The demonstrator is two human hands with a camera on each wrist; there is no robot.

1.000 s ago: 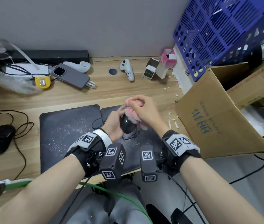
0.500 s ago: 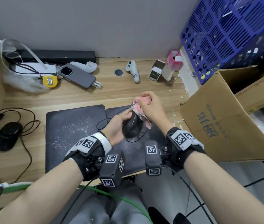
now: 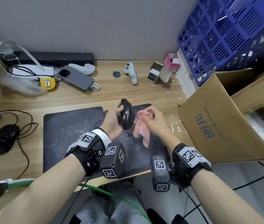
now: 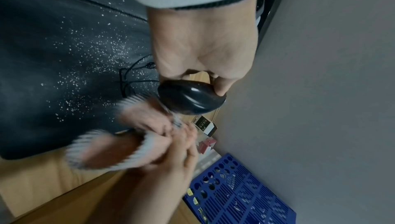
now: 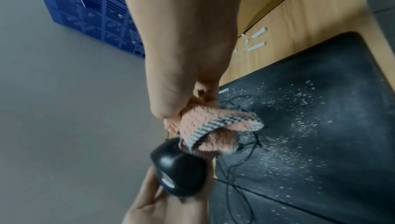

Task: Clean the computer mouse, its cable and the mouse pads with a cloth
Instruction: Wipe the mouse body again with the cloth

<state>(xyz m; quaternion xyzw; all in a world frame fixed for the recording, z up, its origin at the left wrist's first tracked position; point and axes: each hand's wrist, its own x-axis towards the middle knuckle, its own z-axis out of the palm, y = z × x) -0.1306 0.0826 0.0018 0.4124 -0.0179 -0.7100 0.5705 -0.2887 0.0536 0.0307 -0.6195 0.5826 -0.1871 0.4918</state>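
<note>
Your left hand [image 3: 112, 120] grips the black computer mouse [image 3: 127, 116] by its sides, raised above the mouse pads [image 3: 66, 126]. Your right hand [image 3: 152, 122] clutches the pink cloth [image 3: 140, 131] beside the mouse. Its glossy shell looks slippery and light; hold the flanks firmly.

The left hand [image 3: 112, 120] is lifting the mouse [image 3: 127, 116] toward twelve o'clock, tipping it on edge, while the right hand [image 3: 152, 122] is drawing the pink cloth [image 3: 140, 131] off toward three o'clock, beside it.
</note>
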